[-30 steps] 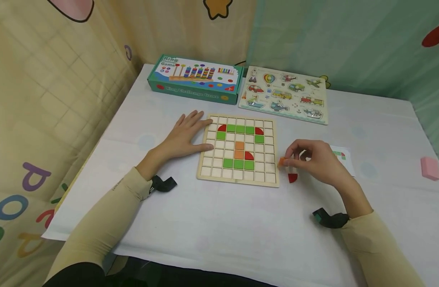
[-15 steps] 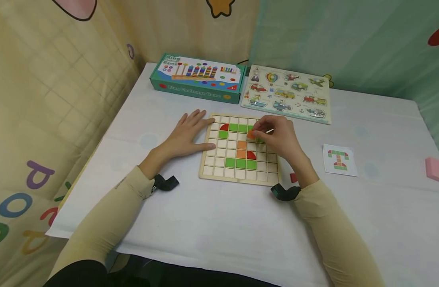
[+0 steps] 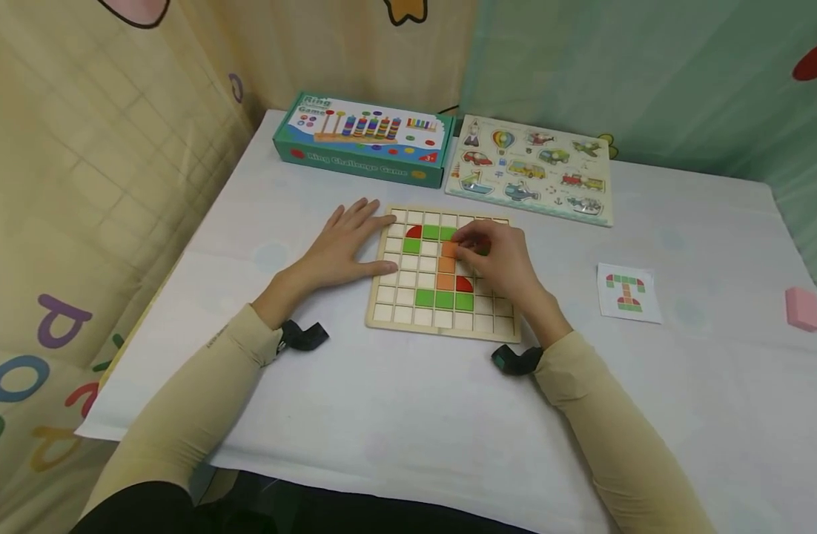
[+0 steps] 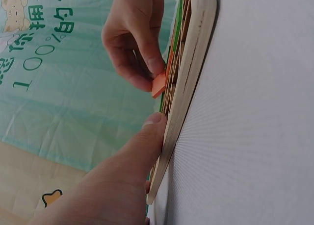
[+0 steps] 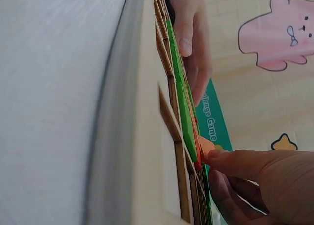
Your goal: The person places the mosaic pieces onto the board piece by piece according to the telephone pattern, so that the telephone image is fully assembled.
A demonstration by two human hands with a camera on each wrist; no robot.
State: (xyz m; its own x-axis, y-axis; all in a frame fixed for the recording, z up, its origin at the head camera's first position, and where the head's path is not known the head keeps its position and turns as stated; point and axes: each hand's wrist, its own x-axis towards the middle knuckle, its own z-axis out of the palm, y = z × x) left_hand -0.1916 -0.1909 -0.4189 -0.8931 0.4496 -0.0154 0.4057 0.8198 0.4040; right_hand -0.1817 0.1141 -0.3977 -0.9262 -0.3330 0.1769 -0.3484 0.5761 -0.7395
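Observation:
My right hand (image 3: 500,259) pinches an orange square tile (image 3: 448,250) between thumb and fingers over the wooden grid board (image 3: 408,328). In the left wrist view this tile (image 4: 158,86) is tilted, against or just above the grid. Below it in the same column are more orange tiles (image 3: 445,273). Green tiles (image 3: 444,300) form the bottom row, with a red quarter-circle tile (image 3: 464,285) above them. Another red quarter-circle (image 3: 414,232) lies at the upper left. My left hand (image 3: 338,251) rests with spread fingers on the board's left edge. My right hand hides the pattern's upper right.
A card (image 3: 629,293) printed with a tile pattern lies right of the board. Behind stand a ring game box (image 3: 362,141) and a vehicle picture puzzle (image 3: 528,170). A pink block (image 3: 802,309) is at the far right.
My right hand has carried the orange tile from the table right of the board leftward to the board's middle column. The left hand has stayed in place.

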